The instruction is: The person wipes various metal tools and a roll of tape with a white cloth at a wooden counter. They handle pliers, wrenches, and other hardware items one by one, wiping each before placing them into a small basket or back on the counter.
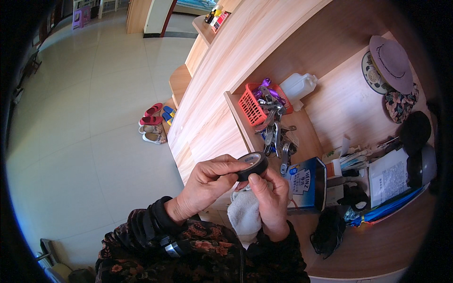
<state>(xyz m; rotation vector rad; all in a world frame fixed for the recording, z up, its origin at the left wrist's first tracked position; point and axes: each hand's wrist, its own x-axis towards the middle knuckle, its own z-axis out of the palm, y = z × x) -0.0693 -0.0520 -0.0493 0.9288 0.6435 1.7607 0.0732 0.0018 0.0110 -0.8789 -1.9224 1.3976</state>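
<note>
A roll of black tape [262, 164] is held up between both hands at the cabinet's front edge. My left hand [208, 182] pinches its left side, with the thumb and fingertips on the rim and inner ring. From the right, my right hand [270, 200] grips the same roll with the thumb in front. A pale grey cloth [244, 214] hangs under the roll against my right hand; whether the fingers hold it is hidden. Just beyond the hands, several metal clips [276, 138] lie on the cabinet shelf [306, 123]. A blue Heinz box [307, 184] stands right of my right hand.
A red plastic basket [253, 108] holds clips and purple items beside a white plastic jug [299, 86]. Hats [393, 62] hang or rest on the cabinet's back. A printed sheet [387, 177] and a black bag [329, 231] lie right. Shoes [152, 123] sit left of the cabinet.
</note>
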